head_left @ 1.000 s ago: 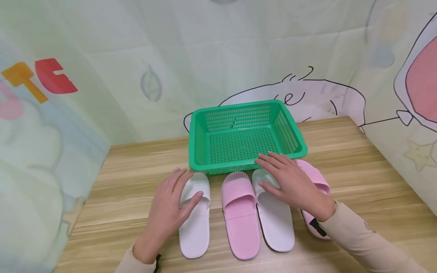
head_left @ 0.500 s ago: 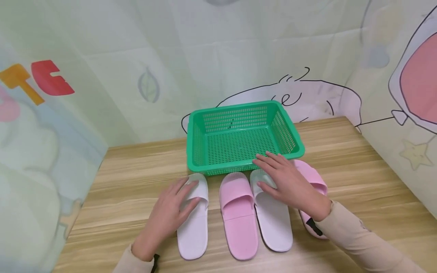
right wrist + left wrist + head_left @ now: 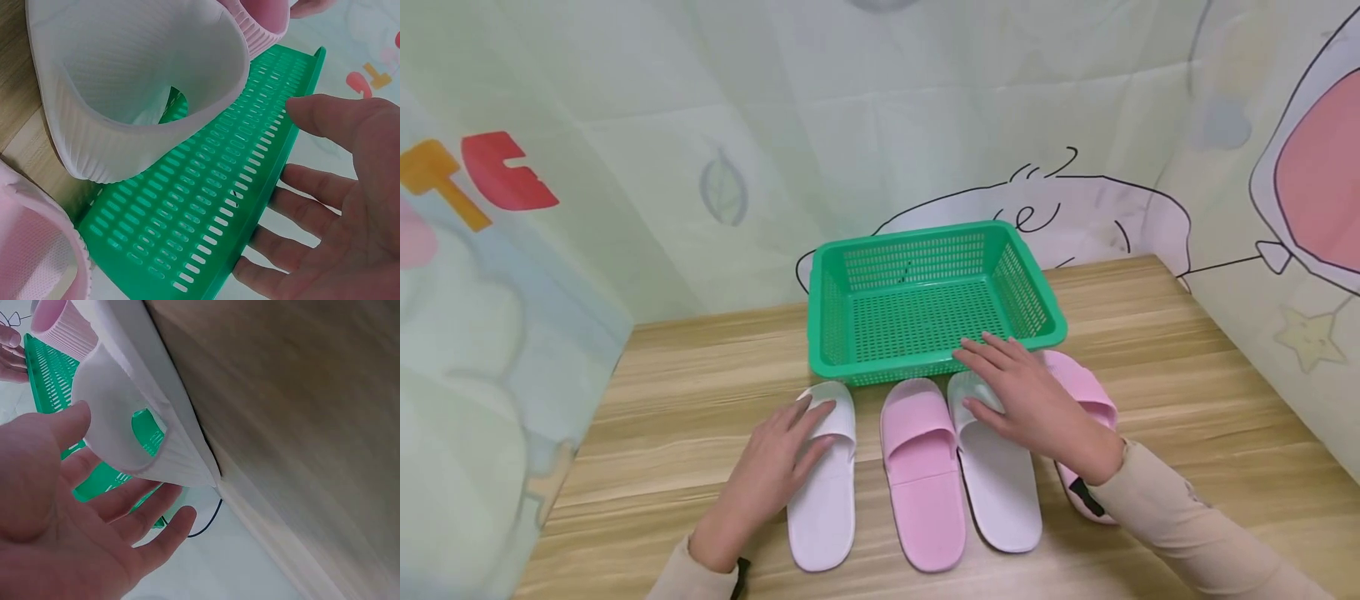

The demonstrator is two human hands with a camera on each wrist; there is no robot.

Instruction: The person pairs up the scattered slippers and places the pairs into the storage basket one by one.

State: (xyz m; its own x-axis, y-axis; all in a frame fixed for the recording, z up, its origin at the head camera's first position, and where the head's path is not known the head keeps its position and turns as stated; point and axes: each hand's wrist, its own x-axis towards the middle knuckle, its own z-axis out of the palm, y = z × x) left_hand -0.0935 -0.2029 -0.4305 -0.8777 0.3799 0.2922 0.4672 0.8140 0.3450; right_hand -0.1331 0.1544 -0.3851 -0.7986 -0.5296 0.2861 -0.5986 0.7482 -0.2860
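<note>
Four slippers would be too exact a tally, so by place: a white slipper (image 3: 823, 529) lies at the left. Over its strap (image 3: 109, 400) is my left hand (image 3: 771, 458), fingers relaxed and spread along the strap's side; in the left wrist view the fingertips touch or nearly touch it. A pink slipper (image 3: 930, 521) lies in the middle, beside a second white slipper (image 3: 1003, 500). My right hand (image 3: 1033, 404) hovers above that one, fingers extended at the front rim of the green basket (image 3: 887, 367); contact is unclear. Another pink slipper (image 3: 1082, 385) is partly hidden under the right forearm.
The slippers lie on a wood-grain table (image 3: 700, 375), toes toward the basket. Behind the table hangs a printed cloth backdrop (image 3: 647, 167), which also runs along both sides.
My left hand has shifted slightly, its fingers and thumb drawing closer to the left white slipper's strap. The right hand has stayed nearly still. The head view has turned a little.
</note>
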